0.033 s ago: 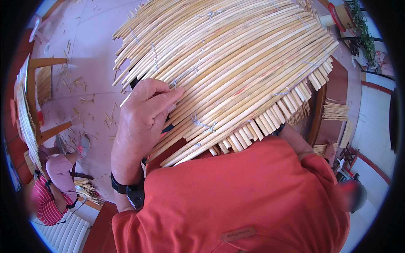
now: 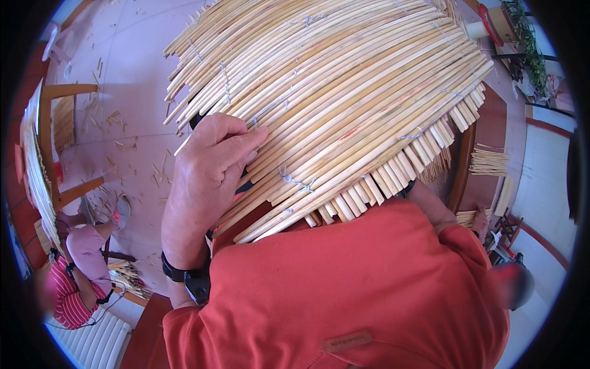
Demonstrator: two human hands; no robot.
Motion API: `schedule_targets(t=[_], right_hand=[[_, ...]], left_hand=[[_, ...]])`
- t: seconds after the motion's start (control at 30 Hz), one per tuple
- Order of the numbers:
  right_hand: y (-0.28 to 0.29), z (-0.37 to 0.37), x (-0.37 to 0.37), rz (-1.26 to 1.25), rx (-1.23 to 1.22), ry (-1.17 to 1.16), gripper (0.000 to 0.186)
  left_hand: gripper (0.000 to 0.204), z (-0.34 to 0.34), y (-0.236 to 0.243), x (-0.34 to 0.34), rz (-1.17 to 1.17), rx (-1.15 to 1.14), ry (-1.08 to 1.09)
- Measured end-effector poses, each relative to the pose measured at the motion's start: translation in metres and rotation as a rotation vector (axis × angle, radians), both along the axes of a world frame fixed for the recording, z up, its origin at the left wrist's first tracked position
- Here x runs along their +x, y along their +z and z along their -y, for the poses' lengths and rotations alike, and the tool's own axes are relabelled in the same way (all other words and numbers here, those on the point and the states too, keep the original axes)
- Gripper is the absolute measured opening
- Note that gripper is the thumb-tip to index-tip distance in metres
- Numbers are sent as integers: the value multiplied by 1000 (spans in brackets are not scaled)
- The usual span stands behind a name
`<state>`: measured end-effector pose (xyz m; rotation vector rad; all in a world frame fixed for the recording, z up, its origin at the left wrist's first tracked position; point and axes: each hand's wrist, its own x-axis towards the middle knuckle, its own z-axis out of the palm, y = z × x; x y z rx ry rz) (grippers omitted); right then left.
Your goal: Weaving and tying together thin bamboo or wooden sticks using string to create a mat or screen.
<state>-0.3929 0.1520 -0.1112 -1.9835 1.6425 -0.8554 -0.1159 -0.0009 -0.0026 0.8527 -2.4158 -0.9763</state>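
A curved mat of pale straw-coloured stalks (image 2: 369, 92), bound side by side with thin grey twine, lies across my front and stretches away from me. My left hand (image 2: 209, 169) is at the mat's left part, with thumb and forefinger pinched together over the stalks beside a line of twine (image 2: 254, 122). Whatever sits in the pinch is too small to make out. A loose twine knot (image 2: 295, 179) shows nearer to me. Along the near right edge, cut stalk ends (image 2: 384, 178) stick out in a row. My right forearm (image 2: 430, 206) passes under the mat, which hides the right hand.
At the left, a person in a striped shirt (image 2: 77, 295) sits by another stalk mat (image 2: 38, 154) and a wooden frame (image 2: 80, 91). Stalk scraps (image 2: 117, 117) litter the floor. On the right lie stalk bundles (image 2: 488, 161), near another person's dark cap (image 2: 522, 286) and a potted plant (image 2: 531, 52).
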Motion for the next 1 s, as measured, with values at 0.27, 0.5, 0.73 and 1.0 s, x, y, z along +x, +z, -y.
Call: schedule_targets(t=[0.27,0.5,0.73,1.0], right_hand=[[0,-3,1,-58,-9,12,32],[0,-5,2,-86,-22,16,33],[-1,-7,1,-104,-40,16,35],[-2,-9,0,-123,-52,18,37]], left_hand=[[32,11,-9,1,-59,59,-66],[34,19,-12,1,-66,119,-110],[32,19,-14,-1,-81,116,-109],[27,18,-14,-2,-73,84,-90]])
